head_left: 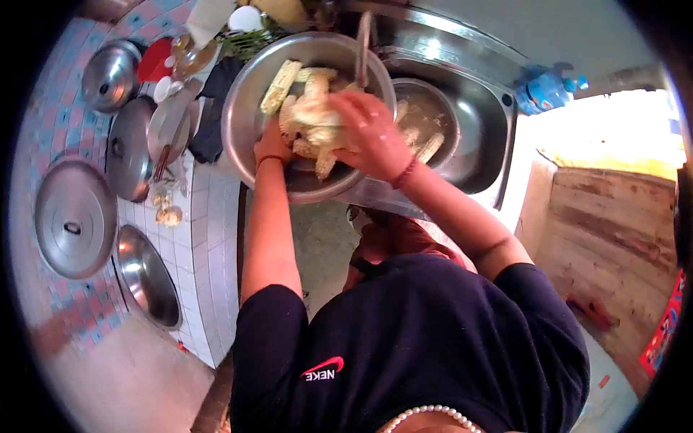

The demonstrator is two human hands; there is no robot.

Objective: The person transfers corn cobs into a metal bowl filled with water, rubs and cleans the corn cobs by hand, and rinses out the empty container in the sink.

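A wide metal bowl point(238, 137) holds several pale corn cobs point(281, 86). Inside it, at the left, my left hand point(271, 143) is closed around a corn cob, its fingertips hidden among the cobs. My right hand point(372, 133) is over the bowl's right side, thumb apart from the fingers. Its fingers are smeared by motion beside a blurred pale cob point(317, 124), and whether they grip it cannot be made out. More cobs point(431, 148) lie in a water-filled basin point(453, 119) in the sink, right of the bowl.
The faucet point(363, 50) reaches over the bowl's far rim. A steel sink point(480, 144) lies to the right, with a blue plastic bottle point(541, 92) beyond. Pot lids point(76, 216), a knife point(177, 119) and metal bowls point(148, 278) crowd the tiled counter at left.
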